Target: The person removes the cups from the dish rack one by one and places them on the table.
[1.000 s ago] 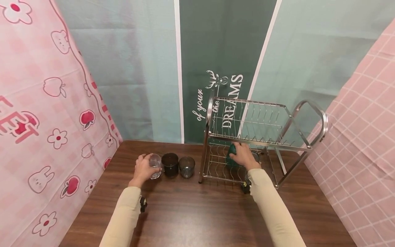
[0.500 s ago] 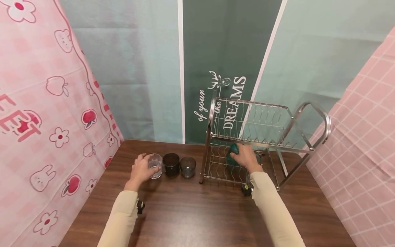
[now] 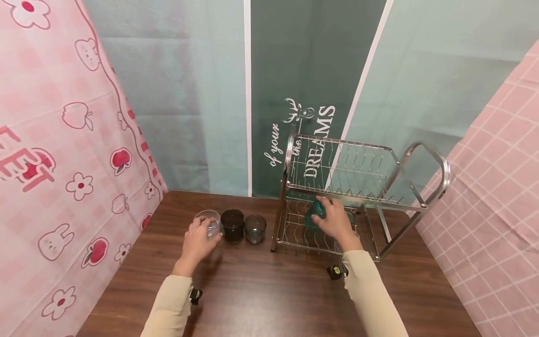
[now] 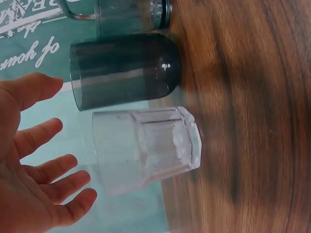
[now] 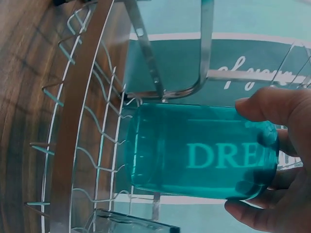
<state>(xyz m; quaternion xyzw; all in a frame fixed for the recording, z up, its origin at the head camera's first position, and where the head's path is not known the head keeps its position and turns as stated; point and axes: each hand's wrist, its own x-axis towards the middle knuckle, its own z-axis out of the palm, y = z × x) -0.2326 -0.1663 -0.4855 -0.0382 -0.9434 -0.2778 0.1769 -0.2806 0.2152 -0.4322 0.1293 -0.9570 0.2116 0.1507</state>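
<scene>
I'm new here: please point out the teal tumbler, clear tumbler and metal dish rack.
Teal tumbler [image 5: 194,151]: right wrist view, middle of its side.
Clear tumbler [image 4: 146,150]: left wrist view, middle of its side.
Metal dish rack [image 3: 358,196]: head view, upper shelf's front rail.

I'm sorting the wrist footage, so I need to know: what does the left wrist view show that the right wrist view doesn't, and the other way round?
Only the left wrist view shows the left hand, the clear glass and the dark glass.

Only the right wrist view shows the right hand holding the teal cup, and the wavy-wire shelf around it.

Both share the wooden tabletop and the backdrop with white lettering.
</scene>
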